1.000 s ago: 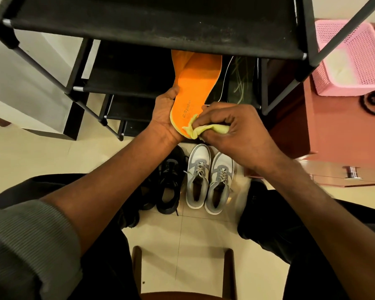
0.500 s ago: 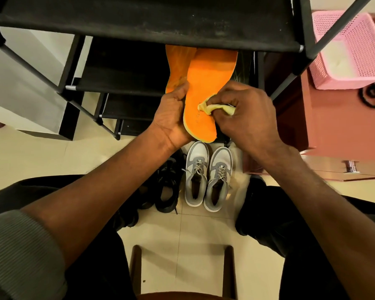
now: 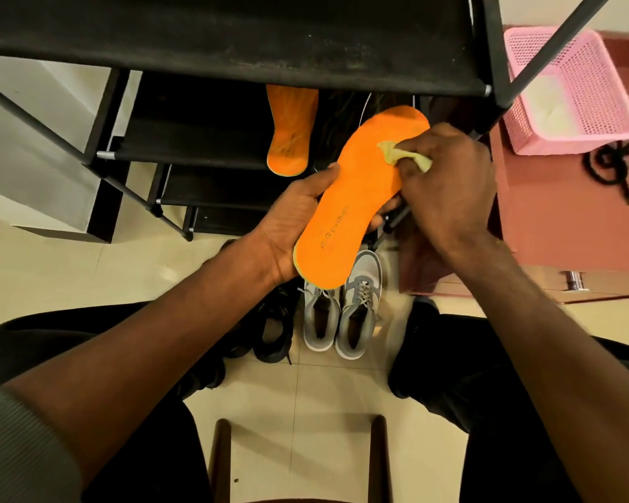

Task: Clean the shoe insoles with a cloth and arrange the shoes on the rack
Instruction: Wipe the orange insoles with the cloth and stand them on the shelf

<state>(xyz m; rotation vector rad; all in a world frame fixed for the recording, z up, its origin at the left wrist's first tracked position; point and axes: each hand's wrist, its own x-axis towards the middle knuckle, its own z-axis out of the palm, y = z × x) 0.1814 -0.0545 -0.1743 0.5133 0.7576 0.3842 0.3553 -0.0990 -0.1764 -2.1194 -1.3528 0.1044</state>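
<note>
The person's left hand (image 3: 295, 219) holds an orange insole (image 3: 356, 197) from beneath, palm up, its fingers wrapped around the underside with fingertips showing at the far edge, and the thumb lying along the near edge. The insole tilts diagonally, heel end toward the person and toe end up toward the rack, its printed side facing the camera. The right hand (image 3: 447, 183) has its fingers curled tight around a bunched yellow cloth (image 3: 400, 156), pressing it against the toe half of the insole. A second orange insole (image 3: 291, 132) lies on a middle shelf of the black shoe rack (image 3: 233, 41), its heel end hanging over the shelf's front edge. On the tiled floor (image 3: 327, 393) below the hands stands a pair of grey sneakers (image 3: 342, 314), side by side and touching, with a pair of black shoes (image 3: 269, 328) just beside them on the left. To the right, a pink basket (image 3: 567, 88) sits on a reddish counter (image 3: 560, 219), near a coiled black cord (image 3: 610, 168).
</note>
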